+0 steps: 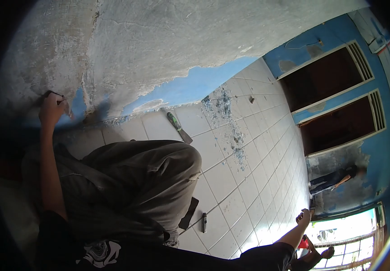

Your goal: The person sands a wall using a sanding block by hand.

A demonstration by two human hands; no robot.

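Note:
My left hand (pixel 53 109) is closed around what looks like a small scraper (pixel 70 111), held against the lower wall beside a remaining patch of blue paint (pixel 78 102); most of the tool is hidden. Over at the right, my right hand (pixel 303 217) is raised above the floor with curled fingers and no visible object in it. A scraper with a green and black handle (pixel 174 121) lies on the tiles near the wall, beyond my bent knee (pixel 188 158).
Paint flakes (pixel 224 106) litter the tiled floor (pixel 244 185). A dark flat piece (pixel 189 213) and a small black tool (pixel 204 222) lie beside my leg. One person (pixel 334 179) stands by the far wall; another person's arm (pixel 310 259) shows near the bright window.

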